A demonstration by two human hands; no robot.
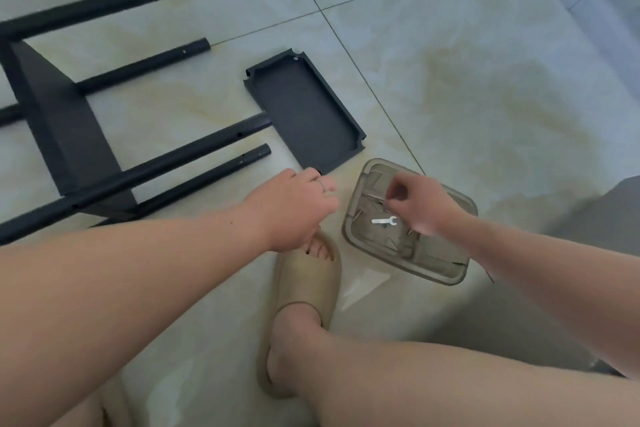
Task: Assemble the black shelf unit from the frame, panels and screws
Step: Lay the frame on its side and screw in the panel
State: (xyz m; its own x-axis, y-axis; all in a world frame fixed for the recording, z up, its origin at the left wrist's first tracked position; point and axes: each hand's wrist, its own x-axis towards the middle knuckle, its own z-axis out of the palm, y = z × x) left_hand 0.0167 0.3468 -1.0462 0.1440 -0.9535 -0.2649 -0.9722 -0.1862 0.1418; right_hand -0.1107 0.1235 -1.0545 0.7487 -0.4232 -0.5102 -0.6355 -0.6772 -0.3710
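- The panel (304, 111) is laid flat on the floor (485, 80), rim up, its long axis running far-left to near-right.
- The frame (69, 135) is laid on its side at the left, with its tubes pointed right towards the panel.
- The left hand (298, 204) is stretched to the panel's near corner; whether it is gripped cannot be told.
- The right hand (426, 204) is held over the box (446, 279) with its fingertips pinched together; what is pinched cannot be told.

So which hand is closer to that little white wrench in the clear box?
Right. The right hand hovers over the box, right beside the wrench; the left hand is outside the box, by a corner of the black panel.
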